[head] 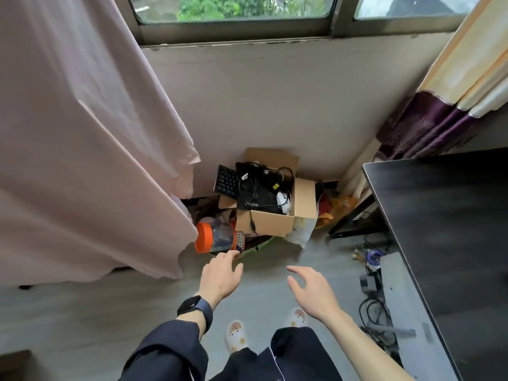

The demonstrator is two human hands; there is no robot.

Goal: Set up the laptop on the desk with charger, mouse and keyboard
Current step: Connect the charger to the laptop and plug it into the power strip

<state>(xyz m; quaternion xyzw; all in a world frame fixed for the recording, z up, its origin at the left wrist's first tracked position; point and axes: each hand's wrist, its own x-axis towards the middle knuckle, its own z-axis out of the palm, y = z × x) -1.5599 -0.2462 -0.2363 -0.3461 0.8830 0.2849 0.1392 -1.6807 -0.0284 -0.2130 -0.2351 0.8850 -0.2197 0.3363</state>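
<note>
While both hands hover in front of the cardboard box [264,222], fingers spread, holding nothing | left hand [220,276] nearer the box than right hand [310,290] | keyboard [226,181] tilted over box's left rim, inner end hidden | white mouse [283,200] inside, by right wall | desk [439,215] right of box

You see a matt brown cardboard box [265,222], a black plastic keyboard [226,181], a dark desk [445,215] with a matt wood-grain top, a smooth pink cloth curtain [82,133], and a glossy orange plastic lid [204,237].
</note>
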